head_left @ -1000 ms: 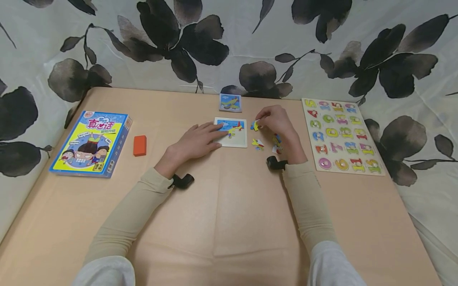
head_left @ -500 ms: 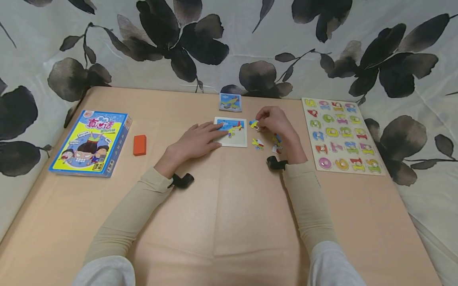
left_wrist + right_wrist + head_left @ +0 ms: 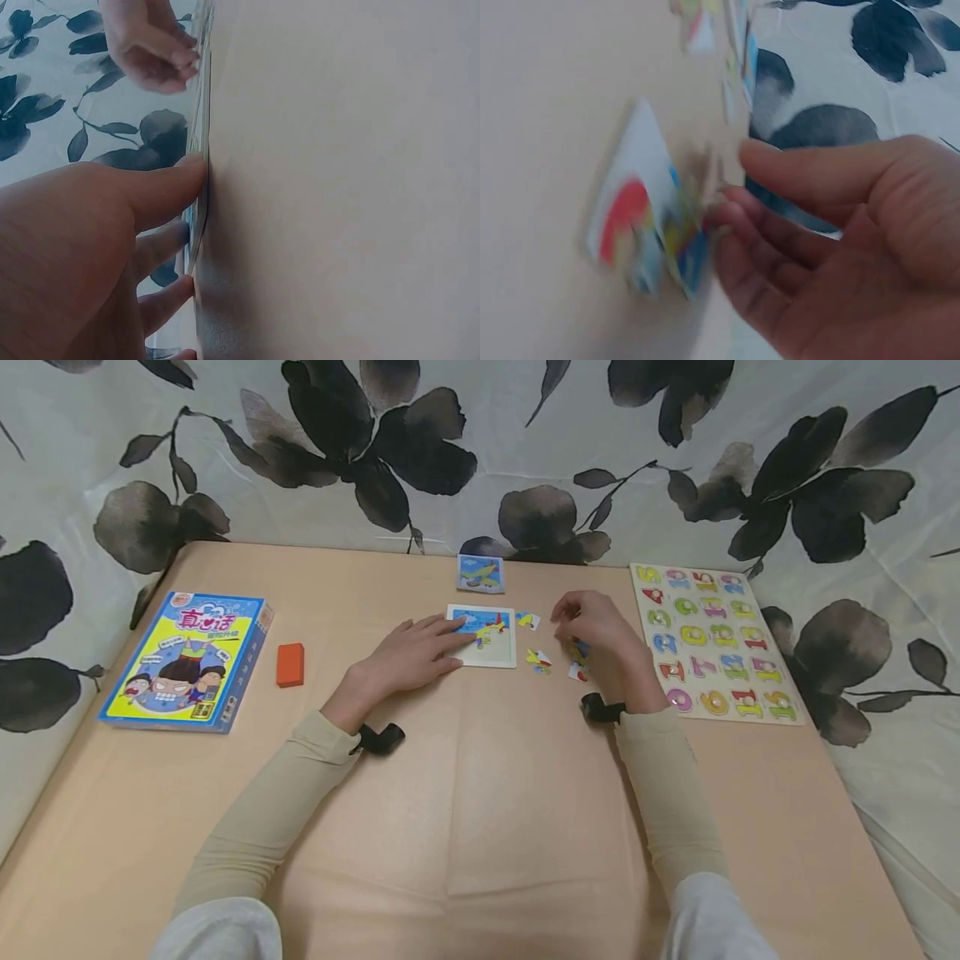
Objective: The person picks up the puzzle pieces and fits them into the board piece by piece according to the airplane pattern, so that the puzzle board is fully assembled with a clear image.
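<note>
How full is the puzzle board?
Partly filled: the puzzle board shows picture above, bare white at lower right; the left hand hides some.

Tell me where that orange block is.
In the head view, the orange block lies left of centre on the table, between the blue box and the person's left hand.

Tan table covering (image 3: 487, 827) is creasing softly with a faint vinyl-like sheen, floral backdrop (image 3: 525, 452) is catching light like smooth, wrinkled cloth, boxed set (image 3: 183, 664) is looking like printed cardboard, orange block (image 3: 290, 665) is appearing smooth and matt, beige sleeves (image 3: 262, 814) are wrinkling in matt fabric, puzzle board (image 3: 507, 656) is showing a smooth printed face.
</note>
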A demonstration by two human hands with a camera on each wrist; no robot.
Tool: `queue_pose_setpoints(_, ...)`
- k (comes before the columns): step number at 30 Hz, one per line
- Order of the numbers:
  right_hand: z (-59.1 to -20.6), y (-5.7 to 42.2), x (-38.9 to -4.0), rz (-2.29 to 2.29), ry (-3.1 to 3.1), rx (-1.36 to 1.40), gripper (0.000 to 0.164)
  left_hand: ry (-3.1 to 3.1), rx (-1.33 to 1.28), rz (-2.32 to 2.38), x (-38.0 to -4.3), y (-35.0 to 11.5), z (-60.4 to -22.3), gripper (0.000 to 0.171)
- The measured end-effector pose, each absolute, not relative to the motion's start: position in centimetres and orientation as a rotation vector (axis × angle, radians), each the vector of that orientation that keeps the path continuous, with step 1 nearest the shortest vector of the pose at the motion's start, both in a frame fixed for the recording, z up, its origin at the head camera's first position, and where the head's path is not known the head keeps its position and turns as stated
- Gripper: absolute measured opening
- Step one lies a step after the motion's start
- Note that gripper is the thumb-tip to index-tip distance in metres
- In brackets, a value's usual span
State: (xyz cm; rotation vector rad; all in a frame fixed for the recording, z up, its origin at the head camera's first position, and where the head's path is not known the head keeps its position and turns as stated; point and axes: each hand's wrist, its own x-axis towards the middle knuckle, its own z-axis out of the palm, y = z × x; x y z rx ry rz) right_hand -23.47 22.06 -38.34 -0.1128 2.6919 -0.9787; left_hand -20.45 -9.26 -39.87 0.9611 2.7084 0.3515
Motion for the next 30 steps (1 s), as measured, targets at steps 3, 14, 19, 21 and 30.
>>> queue_pose_setpoints(3, -37.8, 23.0, -22.8, -0.857, 2.656, -0.12, 0.026, 2.707, 0.97, 0.357, -20.5, -9.2, -39.9, 0.053)
queue_pose_setpoints(14, -37.0, 23.8, -21.5, -0.63, 2.623, -0.065, 0.023, 2.701, 0.939, 0.363, -20.4, -9.2, -39.9, 0.054)
queue_pose_setpoints(19, -37.2, 24.2, -21.9, -0.726, 2.629, -0.134, 0.009, 2.702, 0.933, 0.37, -20.4, -9.3, -40.0, 0.053)
queue_pose_setpoints(21, -37.1, 24.0, -22.0, -0.792, 2.64, -0.144, 0.009, 2.702, 0.931, 0.372, -20.4, -9.3, -40.0, 0.053)
queue_pose_setpoints(30, -37.8, 21.6, -22.5, -1.088, 2.677, -0.235, 0.008, 2.705, 0.94, 0.367, -20.4, -9.2, -40.0, 0.053)
